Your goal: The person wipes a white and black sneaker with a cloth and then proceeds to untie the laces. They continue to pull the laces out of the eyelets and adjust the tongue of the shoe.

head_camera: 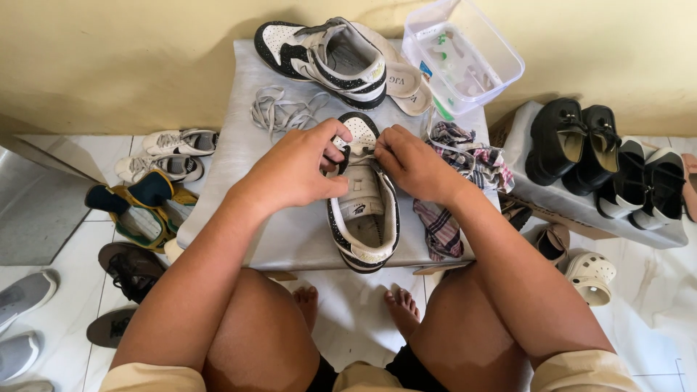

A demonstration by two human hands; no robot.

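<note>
The black-and-white sneaker point(364, 210) lies on the grey table point(290, 232), toe pointing away from the person. Both hands pinch its upper near the toe — the left hand point(294, 170) and right hand point(414, 163), fingers closed on it. Loose grey laces point(279, 109) lie just behind, a checked cloth point(465, 174) beside.

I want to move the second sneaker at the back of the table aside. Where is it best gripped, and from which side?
Probably by the heel collar of the second sneaker, coming from the right. It lies tilted with its opening facing up, and no laces cross the opening, so the rim there is free to pinch. The loose laces lie apart from it.
</note>
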